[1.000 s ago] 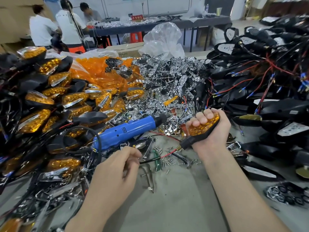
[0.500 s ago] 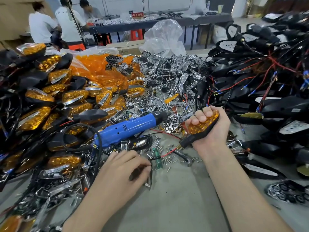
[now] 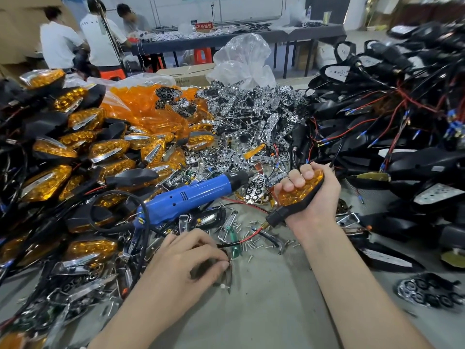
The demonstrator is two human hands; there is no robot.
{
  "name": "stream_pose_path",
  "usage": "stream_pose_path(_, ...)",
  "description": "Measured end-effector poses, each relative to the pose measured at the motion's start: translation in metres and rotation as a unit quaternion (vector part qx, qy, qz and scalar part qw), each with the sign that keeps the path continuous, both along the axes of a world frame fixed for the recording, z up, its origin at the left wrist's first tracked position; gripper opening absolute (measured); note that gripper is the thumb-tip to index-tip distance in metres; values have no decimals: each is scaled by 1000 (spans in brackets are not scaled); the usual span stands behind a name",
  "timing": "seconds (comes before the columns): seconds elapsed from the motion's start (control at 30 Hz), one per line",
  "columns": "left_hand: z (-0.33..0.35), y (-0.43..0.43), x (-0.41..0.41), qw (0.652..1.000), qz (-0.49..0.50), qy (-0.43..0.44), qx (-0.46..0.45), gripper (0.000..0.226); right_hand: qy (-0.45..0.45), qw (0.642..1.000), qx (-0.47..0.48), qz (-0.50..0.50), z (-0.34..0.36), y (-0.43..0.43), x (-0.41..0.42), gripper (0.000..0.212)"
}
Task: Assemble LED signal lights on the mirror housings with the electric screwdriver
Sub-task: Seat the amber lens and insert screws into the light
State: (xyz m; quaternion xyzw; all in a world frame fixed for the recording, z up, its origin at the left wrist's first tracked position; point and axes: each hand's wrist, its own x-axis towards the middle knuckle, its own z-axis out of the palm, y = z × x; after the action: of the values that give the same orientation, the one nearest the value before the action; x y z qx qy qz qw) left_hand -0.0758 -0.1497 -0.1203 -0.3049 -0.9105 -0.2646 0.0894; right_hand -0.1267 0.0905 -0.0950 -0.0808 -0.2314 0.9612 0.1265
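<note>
Head view is up, says the first speaker. How far along would you put the job?

Second: Well into it, but nowhere near done, I'd judge. At the left of the frame a big heap of finished lights (image 3: 63, 147), amber lens in black shell, is stacked high. At the right an equally large tangle of bare black housings (image 3: 407, 157) with red and black wires waits its turn. Between them, toward the upper middle, lie a bag of loose amber lenses (image 3: 148, 109) and a pile of chrome reflectors (image 3: 251, 114).

First: And the piece in work?

Second: One signal light (image 3: 299, 191), right of centre, held above the grey surface (image 3: 264, 318). The right hand (image 3: 314, 197) has its fingers (image 3: 299, 181) wrapped tight over the amber face. The stalk points down-left and its wire trails onto the surface. I can't see whether its screws are in.

First: The tool?

Second: The blue electric screwdriver (image 3: 191, 197) lies across the clutter at centre, with no hand on it.

First: And the left?

Second: The left hand (image 3: 183, 263) is low at bottom centre, knuckles up. Its fingers are curled with the tips drawn narrow, down on the surface at the edge of the scattered screws (image 3: 251, 239). It looks like a reach for a screw, but blur hides the tips, so I cannot tell whether anything is pinched.
</note>
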Motion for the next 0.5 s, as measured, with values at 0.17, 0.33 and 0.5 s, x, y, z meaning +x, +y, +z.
stream_pose_path(0.17, 12, 3, 6, 984, 7, -101, 146, 14, -1, 1000, -4, 1, 0, 0, 1, 49)
stream_pose_path(0.33, 30, 19, -4, 925, 24, -177, 335, 19, 9, 1000, 5, 23, 1, -3, 1, 47)
stream_pose_path(0.5, 41, 53, -42, 877, 98, -229, 410, 16, 15, 998, 19, 54, 2, -6, 2, 45)
